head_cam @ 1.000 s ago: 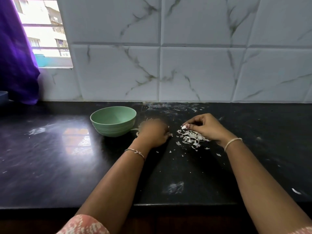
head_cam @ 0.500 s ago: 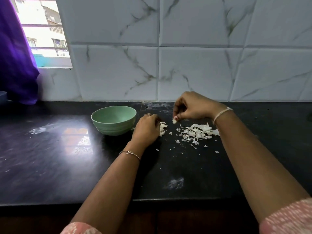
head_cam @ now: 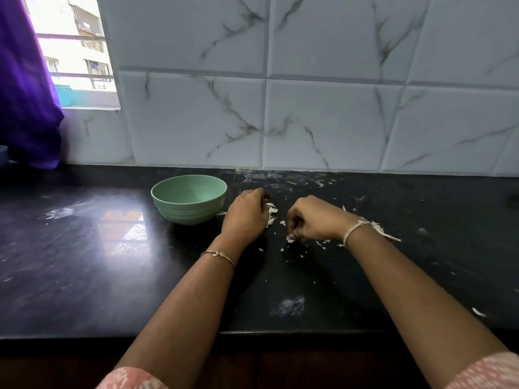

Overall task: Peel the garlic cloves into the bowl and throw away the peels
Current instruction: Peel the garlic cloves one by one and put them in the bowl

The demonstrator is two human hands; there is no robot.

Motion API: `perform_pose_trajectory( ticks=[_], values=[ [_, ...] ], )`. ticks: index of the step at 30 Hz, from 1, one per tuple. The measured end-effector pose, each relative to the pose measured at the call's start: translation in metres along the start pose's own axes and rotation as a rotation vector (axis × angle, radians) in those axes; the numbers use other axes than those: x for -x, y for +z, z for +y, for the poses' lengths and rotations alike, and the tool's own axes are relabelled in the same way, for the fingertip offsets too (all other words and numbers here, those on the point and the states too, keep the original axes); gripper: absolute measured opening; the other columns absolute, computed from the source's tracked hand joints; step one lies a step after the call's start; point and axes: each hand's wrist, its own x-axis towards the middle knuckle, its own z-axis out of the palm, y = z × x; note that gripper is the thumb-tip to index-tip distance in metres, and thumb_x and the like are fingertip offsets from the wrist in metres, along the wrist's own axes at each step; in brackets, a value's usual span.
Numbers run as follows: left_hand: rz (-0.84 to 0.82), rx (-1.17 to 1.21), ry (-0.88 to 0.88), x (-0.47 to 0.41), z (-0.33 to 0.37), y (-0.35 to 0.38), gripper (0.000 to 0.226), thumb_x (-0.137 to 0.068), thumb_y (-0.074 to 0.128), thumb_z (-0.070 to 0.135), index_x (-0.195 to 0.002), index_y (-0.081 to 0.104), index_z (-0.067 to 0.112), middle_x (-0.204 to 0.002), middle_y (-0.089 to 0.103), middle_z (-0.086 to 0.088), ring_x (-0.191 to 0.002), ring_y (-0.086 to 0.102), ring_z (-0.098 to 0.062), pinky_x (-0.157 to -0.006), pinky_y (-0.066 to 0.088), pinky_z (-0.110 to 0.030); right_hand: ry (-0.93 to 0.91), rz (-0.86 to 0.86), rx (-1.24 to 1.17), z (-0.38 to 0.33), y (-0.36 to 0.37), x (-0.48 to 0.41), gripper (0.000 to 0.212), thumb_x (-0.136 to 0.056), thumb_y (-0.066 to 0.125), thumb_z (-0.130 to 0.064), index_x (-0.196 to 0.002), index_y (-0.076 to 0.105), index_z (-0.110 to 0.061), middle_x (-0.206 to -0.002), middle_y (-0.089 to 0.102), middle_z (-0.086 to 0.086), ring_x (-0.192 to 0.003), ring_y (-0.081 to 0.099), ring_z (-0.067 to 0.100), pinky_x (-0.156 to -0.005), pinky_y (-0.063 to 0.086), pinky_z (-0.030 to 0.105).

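Head view, single frame.

Count: 1 green bowl (head_cam: 188, 213), 2 hands, 2 wrist bands, 1 window (head_cam: 75, 49), 1 purple curtain (head_cam: 26, 102).

The bowl stands upright on the black countertop (head_cam: 84, 262), left of both hands and towards the tiled wall (head_cam: 323, 116). The part of its inside that shows is plain green.

Left hand (head_cam: 247, 213): knuckles up, fingers curled under, resting on the counter just beside the bowl but not touching it. Its fingertips are hidden; cannot tell whether it holds anything. Thin metal bracelet (head_cam: 217, 255) on this wrist.

Right hand (head_cam: 311, 220): fingers bent down, tips pressed together and pinching a white scrap from the garlic peels (head_cam: 290, 238) at the counter surface. Pale thread band (head_cam: 355, 228) on this wrist.

Peels lie on the counter in 3 loose groups: one against the left hand's fingertips, one under and in front of the right hand, one showing past the right wrist. The pieces are too small and too many to count. 1 stray flake (head_cam: 478, 312) lies apart, near the front edge on the right.

No whole clove can be told apart from the peels.

White smears mark the counter by the wall.
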Motion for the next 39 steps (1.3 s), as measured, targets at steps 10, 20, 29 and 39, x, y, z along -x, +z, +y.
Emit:
perform_pose_trajectory(
  ticks=[10,20,29,39],
  values=[
    [-0.162,0.156,0.074,-0.001,0.003,0.000,0.044,-0.075,0.081,0.025,-0.114,0.062,0.021,-0.103,0.064,0.003,-0.091,0.061,-0.014,-0.083,0.047,-0.022,0.000,0.273,-0.422,0.029,-0.018,0.001,0.009,-0.086,0.073,-0.014,-0.088,0.073,-0.022,-0.085,0.074,-0.005,-0.078,0.066,0.002,-0.070,0.047,0.015],
    [-0.319,0.484,-0.081,-0.005,0.003,-0.004,0.027,-0.074,0.085,0.022,-0.093,0.067,0.016,-0.083,0.071,-0.010,-0.058,0.055,-0.006,-0.055,0.044,-0.019,0.001,0.254,-0.757,0.033,0.012,-0.007,0.016,-0.080,0.076,-0.003,-0.090,0.073,-0.015,-0.087,0.075,0.007,-0.080,0.069,0.009,-0.075,0.055,0.020],
    [-0.424,0.661,-0.194,-0.001,0.005,-0.009,0.013,-0.083,0.073,0.001,-0.088,0.069,0.012,-0.066,0.064,-0.005,-0.054,0.057,-0.009,-0.050,0.049,-0.019,0.017,0.327,-0.774,0.029,0.020,-0.003,0.018,-0.069,0.084,-0.002,-0.084,0.074,-0.006,-0.081,0.074,0.010,-0.072,0.066,0.013,-0.071,0.055,0.027],
    [-0.263,0.316,-0.191,-0.005,0.003,-0.009,0.016,-0.080,0.075,0.016,-0.079,0.061,0.023,-0.070,0.063,0.004,-0.068,0.060,-0.015,-0.062,0.049,-0.025,0.038,0.388,-0.757,0.034,0.023,-0.003,0.020,-0.067,0.088,-0.011,-0.083,0.075,-0.012,-0.081,0.075,0.004,-0.074,0.067,0.013,-0.073,0.056,0.026]
  ],
)
